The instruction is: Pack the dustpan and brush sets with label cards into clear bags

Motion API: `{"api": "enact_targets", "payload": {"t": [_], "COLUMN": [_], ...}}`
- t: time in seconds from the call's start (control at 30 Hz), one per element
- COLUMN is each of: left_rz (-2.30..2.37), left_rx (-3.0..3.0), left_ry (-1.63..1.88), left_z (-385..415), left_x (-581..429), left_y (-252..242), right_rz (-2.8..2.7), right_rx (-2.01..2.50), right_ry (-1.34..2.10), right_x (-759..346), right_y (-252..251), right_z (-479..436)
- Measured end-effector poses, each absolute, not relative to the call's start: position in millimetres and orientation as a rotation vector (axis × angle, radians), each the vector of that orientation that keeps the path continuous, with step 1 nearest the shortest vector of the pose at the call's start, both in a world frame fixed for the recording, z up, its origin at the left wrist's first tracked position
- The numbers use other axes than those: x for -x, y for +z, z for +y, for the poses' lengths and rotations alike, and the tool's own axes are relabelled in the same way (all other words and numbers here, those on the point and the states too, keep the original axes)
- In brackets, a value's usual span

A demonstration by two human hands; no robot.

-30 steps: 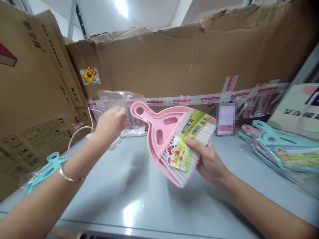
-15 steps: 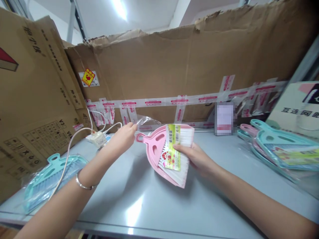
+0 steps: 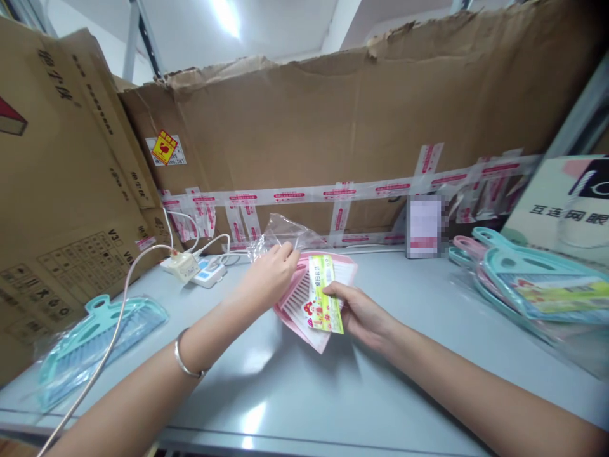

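My right hand (image 3: 366,317) grips the wide end of a pink dustpan (image 3: 304,338) with its thumb across the front. A brush with white bristles (image 3: 295,301) is nested in the pan. Around them is a yellow-green label card (image 3: 324,304) with a red mushroom picture. The set is tilted above the table. My left hand (image 3: 273,273) is closed at the handle end, fingers pinched on a clear plastic bag (image 3: 285,231) whose loose end stands up behind them. The hand hides the pan's handle.
A bagged turquoise dustpan set (image 3: 99,346) lies on the grey table (image 3: 209,393) at left, a white cable (image 3: 117,317) crossing it. A power strip (image 3: 209,273) is behind. More dustpan sets (image 3: 547,279) are stacked at right. A phone-like device (image 3: 423,225) leans on a cardboard box (image 3: 295,127).
My left hand has moved right, from beyond the handle to over it. The dustpan set has shifted slightly left and turned, and more loose plastic shows above the left fingers.
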State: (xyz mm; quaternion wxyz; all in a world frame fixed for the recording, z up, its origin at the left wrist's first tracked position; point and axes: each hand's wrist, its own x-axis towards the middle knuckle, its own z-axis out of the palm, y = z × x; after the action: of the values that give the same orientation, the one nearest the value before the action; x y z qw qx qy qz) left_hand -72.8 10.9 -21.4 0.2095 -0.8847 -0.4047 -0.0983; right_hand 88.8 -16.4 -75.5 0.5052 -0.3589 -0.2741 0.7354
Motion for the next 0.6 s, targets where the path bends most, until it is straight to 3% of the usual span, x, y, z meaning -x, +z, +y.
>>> {"api": "enact_targets", "payload": {"t": [0.27,0.6], "left_rz": [-0.982,-0.75], "left_rx": [2.499,2.525], "left_ry": [-0.5,-0.617], "left_z": [1.2,-2.7], "left_x": [89.7,71.9], "left_y": [-33.1,-42.5], "right_rz": [-0.533,-0.478], "right_rx": [0.786,0.786], "right_ry": [1.618,1.744], "right_x": [-89.6,-77.3], "right_y": [-74.9,-77.7], "right_z": [-12.9,-19.9]}}
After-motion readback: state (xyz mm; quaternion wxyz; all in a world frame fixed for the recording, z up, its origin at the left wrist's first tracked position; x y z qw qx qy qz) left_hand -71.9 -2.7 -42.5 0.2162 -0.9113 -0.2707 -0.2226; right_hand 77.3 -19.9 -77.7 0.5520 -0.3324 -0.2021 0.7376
